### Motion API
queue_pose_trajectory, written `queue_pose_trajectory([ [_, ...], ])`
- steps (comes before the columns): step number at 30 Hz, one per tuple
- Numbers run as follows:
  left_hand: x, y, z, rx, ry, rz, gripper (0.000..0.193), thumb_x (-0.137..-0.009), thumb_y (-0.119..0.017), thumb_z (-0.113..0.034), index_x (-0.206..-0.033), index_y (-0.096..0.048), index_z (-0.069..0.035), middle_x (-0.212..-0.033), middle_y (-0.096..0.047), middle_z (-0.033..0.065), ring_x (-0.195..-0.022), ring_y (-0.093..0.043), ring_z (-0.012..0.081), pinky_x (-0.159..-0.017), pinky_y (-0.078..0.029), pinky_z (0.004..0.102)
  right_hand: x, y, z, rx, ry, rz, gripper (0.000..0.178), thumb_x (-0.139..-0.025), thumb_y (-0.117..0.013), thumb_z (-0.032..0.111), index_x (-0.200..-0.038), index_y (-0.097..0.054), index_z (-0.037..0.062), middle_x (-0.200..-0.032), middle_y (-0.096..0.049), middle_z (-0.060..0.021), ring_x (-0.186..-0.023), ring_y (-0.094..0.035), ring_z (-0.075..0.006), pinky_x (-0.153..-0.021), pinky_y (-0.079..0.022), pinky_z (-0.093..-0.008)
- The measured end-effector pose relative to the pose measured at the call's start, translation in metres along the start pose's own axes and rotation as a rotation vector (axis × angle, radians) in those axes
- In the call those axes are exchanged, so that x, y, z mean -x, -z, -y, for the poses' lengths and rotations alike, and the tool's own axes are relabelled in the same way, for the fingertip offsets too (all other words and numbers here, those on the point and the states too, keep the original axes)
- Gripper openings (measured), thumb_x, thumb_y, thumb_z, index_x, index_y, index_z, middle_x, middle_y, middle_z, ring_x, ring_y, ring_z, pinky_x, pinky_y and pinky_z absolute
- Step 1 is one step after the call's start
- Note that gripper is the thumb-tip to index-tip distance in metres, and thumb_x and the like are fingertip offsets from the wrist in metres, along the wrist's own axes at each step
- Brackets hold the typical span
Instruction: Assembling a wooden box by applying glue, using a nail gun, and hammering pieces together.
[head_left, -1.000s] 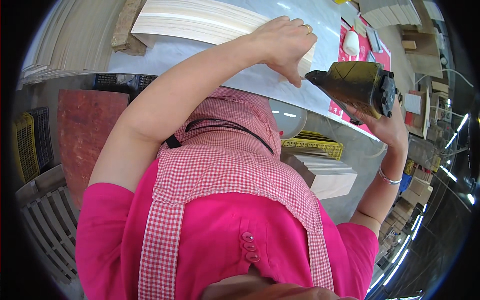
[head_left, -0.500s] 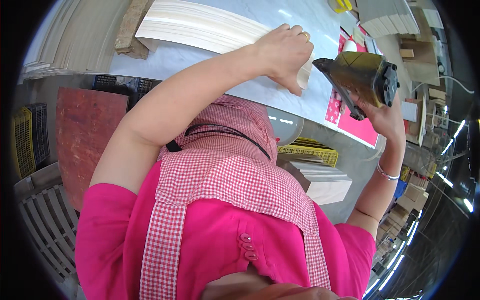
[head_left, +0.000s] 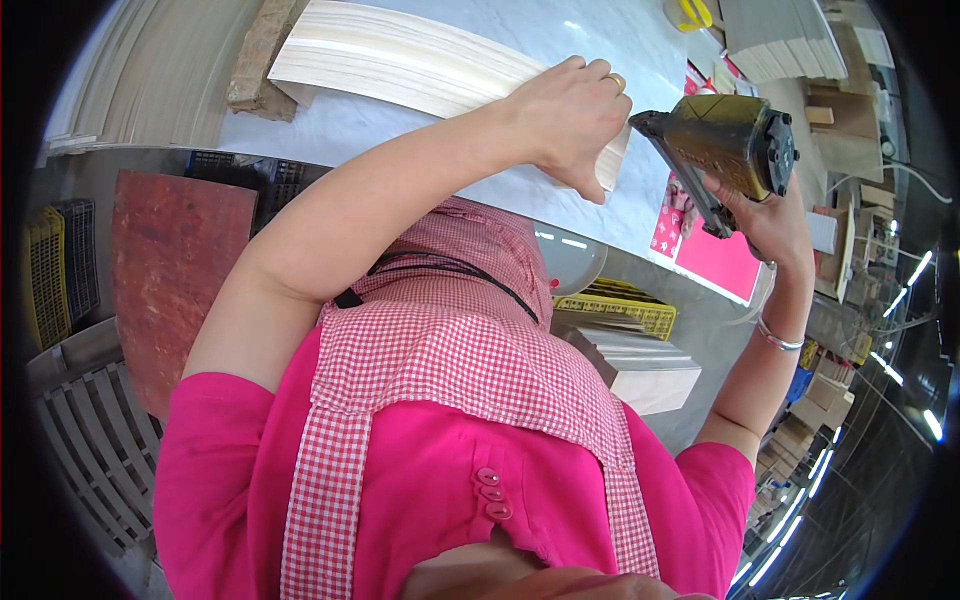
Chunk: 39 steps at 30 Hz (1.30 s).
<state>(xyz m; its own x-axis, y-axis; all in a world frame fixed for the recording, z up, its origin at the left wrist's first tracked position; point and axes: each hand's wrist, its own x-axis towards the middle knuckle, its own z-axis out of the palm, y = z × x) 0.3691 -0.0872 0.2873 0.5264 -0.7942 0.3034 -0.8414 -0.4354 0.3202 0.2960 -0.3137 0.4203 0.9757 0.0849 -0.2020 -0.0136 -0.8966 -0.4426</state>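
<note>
A long pale wooden board (head_left: 400, 58) with streaked grain lies on the bluish-white tabletop. My left hand (head_left: 578, 122) is closed around its right end, the fingers over the far side and the thumb along the near edge. In my right hand (head_left: 768, 225) is a nail gun (head_left: 712, 148) with a dark, yellowish body. My fingers wrap its handle, partly hidden behind the tool. The gun's nose points left, close to the board's right end beside my left knuckles. Whether it touches the wood I cannot tell.
A rough brown block (head_left: 262, 62) stands at the board's left end, beside stacked thin boards (head_left: 165, 75). To the right lie a pink-and-white sheet (head_left: 715, 262), a yellow tape roll (head_left: 688, 14) and stacked panels (head_left: 780, 38). Below the table are a yellow crate (head_left: 625, 308) and more boards (head_left: 650, 385).
The board's top face has tilted more into view, and its right end shows more past my left hand. The nail gun has shifted slightly, its nose still near that end.
</note>
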Motion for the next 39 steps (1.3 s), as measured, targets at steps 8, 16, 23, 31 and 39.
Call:
queue_pose_trajectory([
  [8, -0.001, 0.003, 0.0, 0.006, -0.006, 0.014, 0.075, -0.056, -0.083, -0.055, -0.097, -0.061, 0.004, -0.099, -0.06, 0.0139, -0.101, -0.055, 0.0281, -0.091, -0.044, 0.038, -0.002, 0.003, 0.002, 0.02, 0.132, -0.036, 0.036, -0.079, -0.081, 0.015, -0.106, -0.065, -0.0022, -0.095, -0.072, -0.0081, -0.084, -0.064, -0.0129, -0.079, -0.052, -0.0311],
  [16, 0.007, 0.019, 0.018, 0.037, -0.061, -0.128, 0.086, -0.069, -0.076, -0.06, -0.123, -0.055, 0.004, -0.117, -0.059, 0.0198, -0.116, -0.052, 0.0342, -0.102, -0.039, 0.0436, 0.033, -0.007, -0.07, 0.029, -0.238, -0.269, 0.038, -0.081, -0.076, 0.019, -0.112, -0.063, -0.0006, -0.093, -0.071, -0.0106, -0.079, -0.063, -0.0148, -0.072, -0.051, -0.0343],
  [23, 0.037, 0.08, 0.062, 0.012, 0.355, 0.343, 0.06, -0.08, -0.069, -0.048, -0.115, -0.064, 0.0, -0.121, -0.062, 0.0184, -0.109, -0.059, 0.0349, -0.087, -0.049, 0.0449, 0.079, -0.064, -0.239, 0.359, -0.248, -0.392, 0.055, -0.083, -0.066, 0.011, -0.134, -0.046, 0.0042, -0.099, -0.068, -0.0217, -0.089, -0.068, -0.0349, -0.074, -0.051, -0.0442],
  [31, 0.078, -0.02, 0.03, -0.174, -0.027, -0.107, 0.026, -0.08, -0.066, -0.018, -0.103, -0.067, -0.006, -0.105, -0.065, 0.0085, -0.101, -0.061, 0.0268, -0.078, -0.051, 0.0379, 0.064, -0.114, -0.275, 0.54, -0.589, -0.481, 0.054, -0.085, -0.067, 0.021, -0.134, -0.05, 0.0021, -0.106, -0.064, -0.0285, -0.099, -0.063, -0.043, -0.084, -0.049, -0.051],
  [39, 0.085, -0.04, 0.029, -0.091, 0.103, -0.048, 0.05, -0.085, -0.066, -0.036, -0.127, -0.058, -0.011, -0.135, -0.052, 0.0109, -0.128, -0.045, 0.032, -0.103, -0.039, 0.0463, -0.027, -0.086, -0.242, 0.29, -0.154, -0.791, 0.053, -0.086, -0.067, 0.039, -0.12, -0.061, -0.0008, -0.11, -0.063, -0.0251, -0.107, -0.059, -0.0413, -0.092, -0.047, -0.045],
])
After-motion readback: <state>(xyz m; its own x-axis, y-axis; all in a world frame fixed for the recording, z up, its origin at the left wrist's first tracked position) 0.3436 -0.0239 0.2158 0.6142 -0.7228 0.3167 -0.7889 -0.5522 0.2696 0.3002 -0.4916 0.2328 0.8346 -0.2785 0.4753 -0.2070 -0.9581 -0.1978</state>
